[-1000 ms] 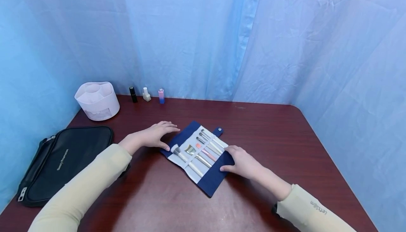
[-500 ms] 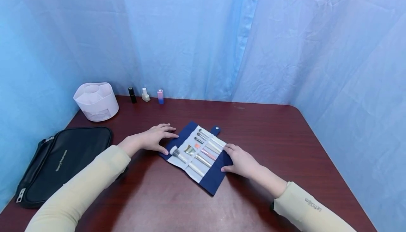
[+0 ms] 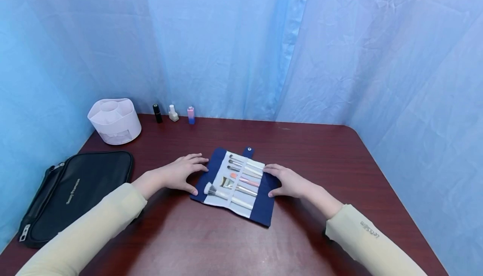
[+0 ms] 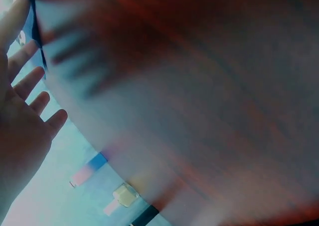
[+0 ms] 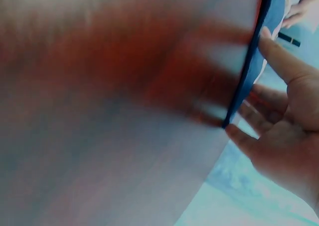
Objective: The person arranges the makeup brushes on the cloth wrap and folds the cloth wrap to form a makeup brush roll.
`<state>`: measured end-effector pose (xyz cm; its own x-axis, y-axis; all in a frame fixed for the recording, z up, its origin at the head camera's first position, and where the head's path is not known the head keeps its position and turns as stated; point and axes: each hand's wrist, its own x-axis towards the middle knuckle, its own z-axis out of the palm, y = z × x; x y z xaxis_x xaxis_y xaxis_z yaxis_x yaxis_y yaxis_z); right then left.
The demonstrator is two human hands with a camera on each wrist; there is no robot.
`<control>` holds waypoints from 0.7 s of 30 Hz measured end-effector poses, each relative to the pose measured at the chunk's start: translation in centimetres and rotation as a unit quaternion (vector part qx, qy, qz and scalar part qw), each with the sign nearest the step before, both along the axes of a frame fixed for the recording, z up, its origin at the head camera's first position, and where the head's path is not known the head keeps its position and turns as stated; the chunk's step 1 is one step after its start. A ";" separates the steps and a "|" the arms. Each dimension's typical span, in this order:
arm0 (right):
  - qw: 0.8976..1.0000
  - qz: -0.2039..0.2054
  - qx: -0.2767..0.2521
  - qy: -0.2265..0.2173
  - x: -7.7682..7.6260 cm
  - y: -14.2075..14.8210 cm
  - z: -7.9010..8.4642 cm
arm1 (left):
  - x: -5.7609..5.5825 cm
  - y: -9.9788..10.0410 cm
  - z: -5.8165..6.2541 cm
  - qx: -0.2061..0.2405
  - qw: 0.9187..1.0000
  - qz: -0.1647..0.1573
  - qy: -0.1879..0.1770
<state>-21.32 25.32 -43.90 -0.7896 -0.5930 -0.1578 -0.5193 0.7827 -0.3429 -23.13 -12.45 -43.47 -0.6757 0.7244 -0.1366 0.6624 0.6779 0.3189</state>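
Note:
A navy brush roll point(image 3: 264, 204) lies unfolded on the table, its pale inner panel facing up. Several makeup brushes sit side by side under a band across it, among them a thick white-tipped powder brush point(image 3: 237, 201) and a pink-handled brush point(image 3: 247, 180). A strap with a snap point(image 3: 248, 152) sticks out at the far edge. My left hand point(image 3: 177, 174), fingers spread, has its thumb at the roll's left flap. On the opposite flap, the thumb and fingertips of my right hand point(image 3: 289, 181) touch the outer edge. In the right wrist view that flap point(image 5: 246, 76) appears edge-on.
A black zipped case point(image 3: 86, 192) lies at the left, partly behind the left sleeve. Farther back stand a white organizer point(image 3: 117, 123), a black lipstick tube point(image 3: 157, 113), a nail polish bottle point(image 3: 173, 113) and a pink-and-blue tube point(image 3: 190, 115). Blue curtains enclose the table.
The brush roll has turned clockwise on the table, so its strap now points almost straight away. Both hands moved along with it, the left one coming nearer to the body.

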 end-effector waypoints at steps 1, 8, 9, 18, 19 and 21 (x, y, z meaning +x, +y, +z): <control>1.000 0.006 0.002 -0.002 -0.3 0.1 0.0 | 0.2 0.1 0.0 -0.001 1.000 0.002 -0.001; 0.998 0.052 0.007 -0.019 -2.5 0.4 -0.1 | 1.5 0.5 -0.3 -0.013 1.000 0.009 0.002; 0.998 0.058 0.009 -0.021 -2.8 0.4 -0.1 | 1.6 0.6 -0.3 -0.018 1.000 0.011 0.003; 0.995 0.084 0.018 -0.048 -5.1 0.3 0.0 | 3.4 1.0 -0.4 -0.027 0.999 0.041 0.023; 0.995 0.087 0.020 -0.050 -5.2 0.2 0.0 | 3.6 1.1 -0.4 -0.030 0.998 0.045 0.023; 0.994 0.090 0.024 -0.053 -5.5 0.2 0.0 | 3.9 1.3 -0.3 -0.037 0.998 0.051 0.024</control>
<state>-26.87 25.50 -43.87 -0.6494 -0.7123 -0.2663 -0.6152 0.6979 -0.3667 -19.23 -11.13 -43.79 -0.7523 0.6405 -0.1540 0.6018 0.7633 0.2350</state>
